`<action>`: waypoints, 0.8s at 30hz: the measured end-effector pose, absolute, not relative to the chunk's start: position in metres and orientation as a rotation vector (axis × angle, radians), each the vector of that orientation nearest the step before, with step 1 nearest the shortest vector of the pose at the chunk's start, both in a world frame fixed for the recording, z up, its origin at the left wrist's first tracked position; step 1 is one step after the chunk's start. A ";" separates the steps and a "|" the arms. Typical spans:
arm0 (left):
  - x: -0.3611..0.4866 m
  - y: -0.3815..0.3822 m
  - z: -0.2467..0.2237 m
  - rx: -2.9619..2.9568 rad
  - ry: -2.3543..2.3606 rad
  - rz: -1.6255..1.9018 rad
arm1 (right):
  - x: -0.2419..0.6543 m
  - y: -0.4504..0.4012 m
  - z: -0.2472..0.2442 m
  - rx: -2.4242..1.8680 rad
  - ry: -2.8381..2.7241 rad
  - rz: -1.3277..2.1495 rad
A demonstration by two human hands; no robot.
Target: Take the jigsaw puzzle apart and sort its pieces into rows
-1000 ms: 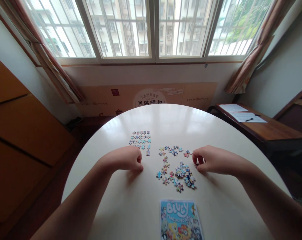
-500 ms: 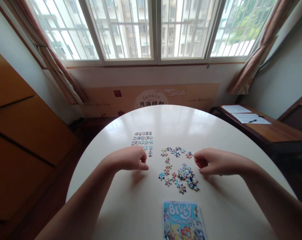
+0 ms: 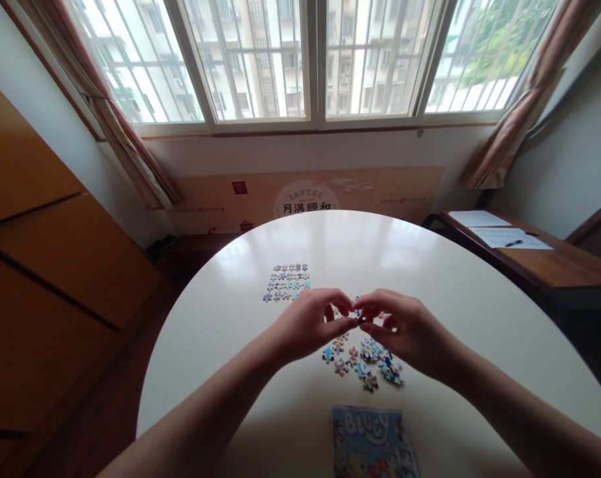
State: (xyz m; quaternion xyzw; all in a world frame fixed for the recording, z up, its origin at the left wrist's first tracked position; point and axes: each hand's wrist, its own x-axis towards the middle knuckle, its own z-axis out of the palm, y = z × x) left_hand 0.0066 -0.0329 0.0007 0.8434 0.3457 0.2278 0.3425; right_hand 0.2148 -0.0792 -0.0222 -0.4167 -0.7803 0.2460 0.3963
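My left hand and my right hand meet above the loose puzzle pieces, fingertips nearly touching. Between them is a small dark puzzle piece, pinched by the fingers of both hands. Below and partly behind the hands lies a loose pile of colourful pieces; some pieces are hidden by the fingers. To the left, rows of separate pieces are laid out on the white round table. A blue Bluey picture sheet lies near the front.
On the right stands a wooden side table with papers and a pen on it. Behind the round table are a printed cardboard panel and a barred window. An orange-brown cabinet is at the left.
Both hands have moved inward from either side of the pile and come together, with a piece now between their fingertips. The view has shifted slightly.
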 end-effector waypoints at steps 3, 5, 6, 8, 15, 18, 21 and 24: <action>0.013 -0.037 -0.003 2.114 0.885 0.584 | 0.209 -0.083 -0.023 -1.040 -1.948 0.614; 0.016 -0.037 -0.004 2.071 0.876 0.571 | 0.207 -0.085 -0.025 -1.043 -1.946 0.632; 0.016 -0.037 -0.004 2.060 0.867 0.561 | 0.207 -0.085 -0.026 -1.046 -1.946 0.640; 0.012 -0.034 -0.001 2.063 0.839 0.526 | 0.209 -0.085 -0.026 -1.059 -1.961 0.640; -0.048 0.004 0.018 2.221 1.245 0.347 | 0.226 -0.087 -0.008 -1.153 -2.013 0.465; -0.067 0.017 0.016 2.168 1.422 0.083 | 0.231 -0.087 -0.005 -1.154 -2.101 0.445; -0.070 0.019 0.012 2.182 1.492 -0.025 | 0.231 -0.088 -0.004 -1.139 -2.151 0.419; -0.063 0.016 0.009 2.237 1.503 -0.037 | 0.229 -0.089 -0.004 -1.100 -2.192 0.402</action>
